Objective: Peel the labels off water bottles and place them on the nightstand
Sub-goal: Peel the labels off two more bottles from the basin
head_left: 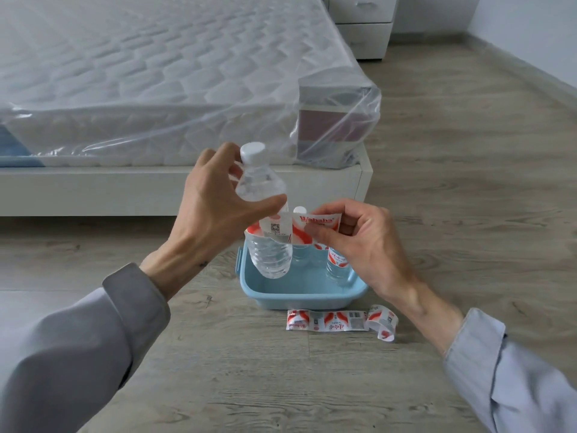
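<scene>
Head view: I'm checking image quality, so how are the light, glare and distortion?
Head view: soft, even daylight with faint shadows; mild glare on the clear plastic wrap over the white mattress; wide-angle bending at the edges stretches the grey sleeves; the red-and-white label text is slightly soft.

Held bottle (265, 214): clear plastic water bottle, white cap, tilted slightly, gripped at its upper body.
Its label (299, 228): red and white, partly unwrapped, one end still on the bottle below the grip, the free end pinched out to the side.
Bottles in tub: one labelled bottle (337, 264) upright beneath the pinching fingers; another's white cap (299, 210) shows behind the label.
Peeled labels (340, 320): flattened and curled strips on the floor, below both grips.
</scene>
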Demonstrator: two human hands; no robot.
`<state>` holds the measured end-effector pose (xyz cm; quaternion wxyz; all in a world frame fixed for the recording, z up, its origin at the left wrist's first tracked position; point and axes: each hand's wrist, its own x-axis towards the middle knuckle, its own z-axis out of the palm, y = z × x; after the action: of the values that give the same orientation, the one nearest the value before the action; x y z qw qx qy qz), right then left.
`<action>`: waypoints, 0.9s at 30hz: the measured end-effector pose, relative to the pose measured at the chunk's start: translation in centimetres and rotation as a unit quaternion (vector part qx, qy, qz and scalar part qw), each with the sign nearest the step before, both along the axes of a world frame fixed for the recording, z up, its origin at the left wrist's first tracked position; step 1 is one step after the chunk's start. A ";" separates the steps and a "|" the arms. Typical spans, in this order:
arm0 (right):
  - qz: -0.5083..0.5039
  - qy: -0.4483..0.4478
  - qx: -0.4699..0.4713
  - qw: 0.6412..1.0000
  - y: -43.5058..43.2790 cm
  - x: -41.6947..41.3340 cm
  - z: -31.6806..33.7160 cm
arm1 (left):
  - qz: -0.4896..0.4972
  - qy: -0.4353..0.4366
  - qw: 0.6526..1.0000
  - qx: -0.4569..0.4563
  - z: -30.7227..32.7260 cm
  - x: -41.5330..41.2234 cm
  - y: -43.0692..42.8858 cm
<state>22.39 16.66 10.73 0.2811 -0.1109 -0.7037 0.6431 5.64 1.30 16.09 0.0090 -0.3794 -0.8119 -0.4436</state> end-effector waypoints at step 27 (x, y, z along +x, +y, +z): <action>0.037 -0.291 0.032 0.955 -4.8 2.6 -19.1 | 0.033 -0.098 0.988 -0.118 -23.0 4.4 -7.3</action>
<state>24.96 11.85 -8.39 0.0435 -0.2585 -0.7788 0.5698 10.01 -5.98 -6.88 -0.1010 -0.3051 -0.8677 -0.3792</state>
